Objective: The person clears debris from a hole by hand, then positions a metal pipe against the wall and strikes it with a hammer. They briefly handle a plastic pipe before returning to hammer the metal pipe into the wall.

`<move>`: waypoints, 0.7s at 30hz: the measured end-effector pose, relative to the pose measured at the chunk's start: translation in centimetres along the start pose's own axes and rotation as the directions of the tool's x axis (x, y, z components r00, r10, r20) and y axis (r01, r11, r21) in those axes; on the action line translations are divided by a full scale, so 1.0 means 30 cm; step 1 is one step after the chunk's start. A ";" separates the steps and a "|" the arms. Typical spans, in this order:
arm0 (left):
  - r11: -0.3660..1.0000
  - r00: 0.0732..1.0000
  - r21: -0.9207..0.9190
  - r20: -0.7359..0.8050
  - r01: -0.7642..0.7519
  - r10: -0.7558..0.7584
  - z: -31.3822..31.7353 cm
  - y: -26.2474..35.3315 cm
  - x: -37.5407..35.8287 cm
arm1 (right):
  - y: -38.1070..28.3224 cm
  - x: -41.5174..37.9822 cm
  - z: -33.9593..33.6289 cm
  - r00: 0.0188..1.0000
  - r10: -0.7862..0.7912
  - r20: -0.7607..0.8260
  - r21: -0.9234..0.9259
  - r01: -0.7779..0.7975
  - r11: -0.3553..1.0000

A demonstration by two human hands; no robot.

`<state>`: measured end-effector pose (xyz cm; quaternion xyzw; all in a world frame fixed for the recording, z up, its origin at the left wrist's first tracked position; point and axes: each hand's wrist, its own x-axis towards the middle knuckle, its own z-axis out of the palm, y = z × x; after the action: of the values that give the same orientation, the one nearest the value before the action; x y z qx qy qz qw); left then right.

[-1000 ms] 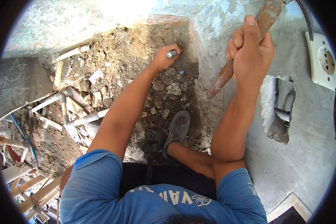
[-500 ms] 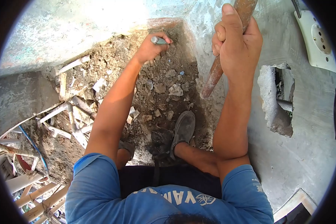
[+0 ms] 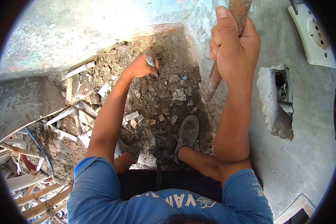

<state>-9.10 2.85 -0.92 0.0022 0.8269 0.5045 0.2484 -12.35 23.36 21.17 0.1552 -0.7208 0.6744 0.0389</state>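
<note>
My left hand (image 3: 140,66) is closed round a short metal chisel (image 3: 150,61). Its round end points up at me, and the tip shows just below my fingers, close to the rubble (image 3: 168,80). Up at the right, my right hand (image 3: 237,48) grips a thick brown wooden handle (image 3: 214,83), like that of a hammer. The handle's lower end sticks out beneath my fist; its upper end runs out of view, so no head shows. Broken stones and loose soil lie around the chisel.
A grey wall (image 3: 306,160) with a broken hole (image 3: 283,93) stands at the right, below a white socket panel (image 3: 317,35). White pipes (image 3: 78,71) and tied bamboo poles (image 3: 44,209) lie at the left. My shoe (image 3: 188,130) rests on the rubble.
My left hand and the chisel have moved down and slightly left over the rubble. My right hand still holds the handle up, shifted only a little. The whole view has tilted slightly.
</note>
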 end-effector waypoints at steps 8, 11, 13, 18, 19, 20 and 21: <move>0.929 0.814 -0.132 -0.534 -0.345 0.227 0.137 -0.105 0.203 | 0.006 -0.009 0.012 0.999 0.040 0.004 0.020 -0.040 0.999; 0.954 0.885 -0.146 -0.432 -0.261 0.176 0.110 -0.088 0.105 | 0.010 -0.005 0.000 1.000 0.021 0.010 -0.010 -0.021 1.000; 0.999 0.953 0.040 -0.300 -0.032 0.043 0.047 -0.005 0.018 | 0.015 0.000 -0.007 1.000 0.002 0.032 0.011 -0.002 1.000; 0.996 0.983 -0.059 -0.175 -0.070 0.058 -0.014 -0.028 -0.019 | 0.014 -0.001 -0.006 1.000 0.026 0.002 0.050 -0.026 0.998; 0.954 0.951 -0.258 -0.300 -0.155 0.074 -0.016 -0.037 -0.004 | 0.012 -0.002 -0.002 0.999 0.038 0.007 0.083 -0.038 0.996; 0.907 0.922 -0.360 -0.381 -0.219 0.072 -0.005 -0.030 0.035 | 0.013 -0.002 0.000 0.999 0.033 0.014 0.080 -0.034 0.996; 0.904 0.917 -0.362 -0.391 -0.227 0.074 0.017 -0.017 0.069 | 0.018 -0.001 -0.003 1.000 0.004 0.020 0.033 -0.004 0.999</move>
<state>-10.58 3.55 -2.39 -0.0784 0.7353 0.6718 0.0436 -12.49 23.48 20.66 0.1608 -0.7102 0.6848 0.0279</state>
